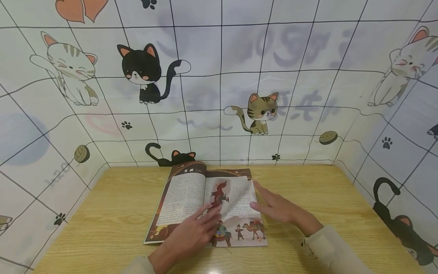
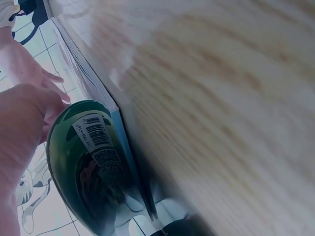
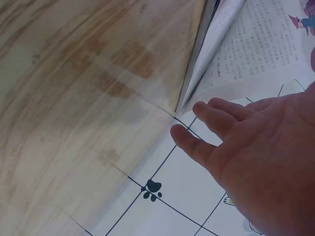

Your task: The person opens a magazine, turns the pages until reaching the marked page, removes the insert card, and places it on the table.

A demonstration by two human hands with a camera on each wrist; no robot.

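Fingers (image 1: 209, 217) of the left hand (image 1: 189, 235) stretch slightly apart over the lower inner part of the right page, gripping nothing. The right hand (image 1: 280, 207) comes in from the right, its fingers extended and thumb apart from them, tips at the page's outer edge; whether they press on the paper I cannot tell. The magazine (image 1: 181, 196) lies open a little left of the table's (image 1: 301, 180) middle, its top by the back edge. Its left page arches up beside the spine, under a dark brown band; the right page, slightly rippled, carries text, a red figure and, along the bottom, riders and a camel. In the left wrist view its green outer cover shows a barcode and curves away. The left hand hides part of the pictures and the lower spine. Pale sleeves (image 1: 333, 247) cover both forearms. Behind the back edge rises a white gridded wall (image 1: 202, 91) with cartoon cats, paw prints and yarn balls.
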